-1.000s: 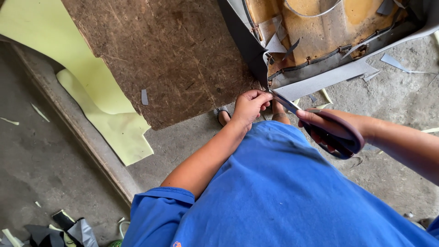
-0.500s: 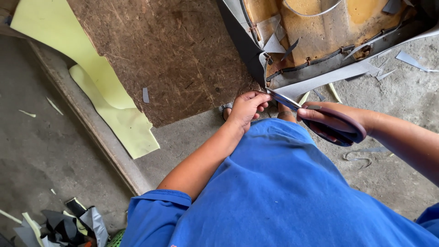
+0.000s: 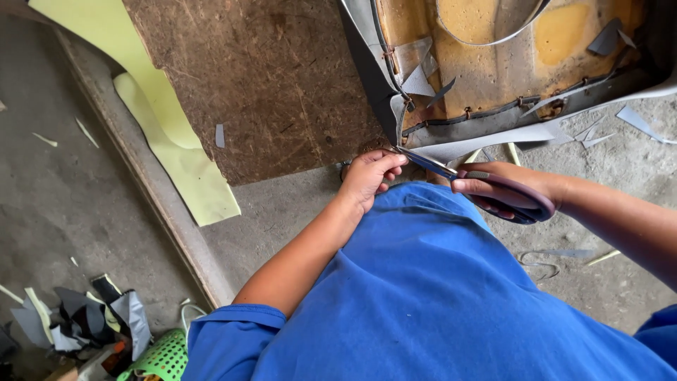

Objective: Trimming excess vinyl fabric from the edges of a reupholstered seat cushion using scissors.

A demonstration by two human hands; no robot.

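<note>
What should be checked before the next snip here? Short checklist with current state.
1. Right hand in the scissors handles: ok.
2. Blade tips at the grey cover edge: ok.
3. Left hand holds the material by the blades: ok.
4. Left fingers apart from the blades: not ok, almost touching.
5. Blades open or closed: cannot tell.
6. Loose grey strip lying along the cut line: not ok.

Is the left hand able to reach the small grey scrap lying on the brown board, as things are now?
Probably yes. The left hand rests at the brown board edge, pinching grey material near the scissors. The small grey scrap lies bare on the board, with nothing between, though the fingers would have to let go first.
</note>
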